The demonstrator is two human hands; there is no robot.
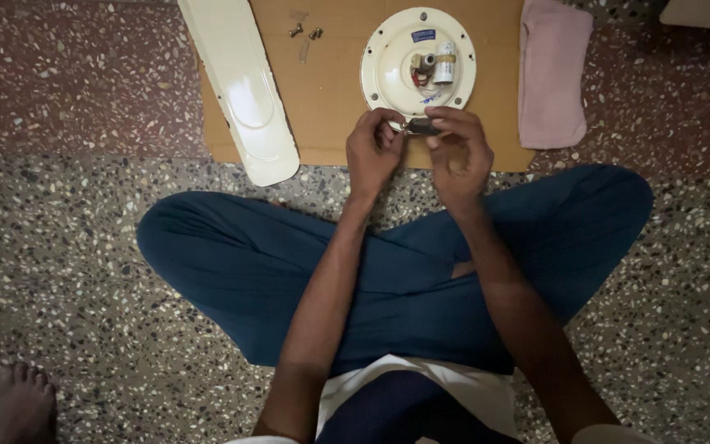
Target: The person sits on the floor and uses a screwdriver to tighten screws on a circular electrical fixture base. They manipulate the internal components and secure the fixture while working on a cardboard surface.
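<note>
Person sits cross-legged on the speckled floor (59, 271), both hands raised over the near edge of a cardboard sheet (330, 107). Left hand (374, 148) and right hand (459, 152) meet on a small dark part (422, 127), held just in front of the round cream fan motor housing (388, 62).

Left hand: fingers curled in tight, thumb and fingertips pinching the left end of the small dark part; a bit of pale metal shows at the pinch. Right hand: fingers bent over the top, tips closed on the right end of the same part. Neither hand is spread; both are nearly closed around it. What the part is exactly is too small and dim to tell.

To do this well, judging from the grip: keep one hand as the steady anchor and let the other do the fine turning or pulling, work low over the cardboard sheet so anything that slips lands there and not on the busy floor, and keep clear of the wires and pale cylinder (444, 64) at the housing's centre.

Around: cream fan blade (244, 90) lies to the left, loose screws (306, 33) near its top, folded pink cloth (550, 74) on the right. A bare foot (22, 403) shows at lower left.
</note>
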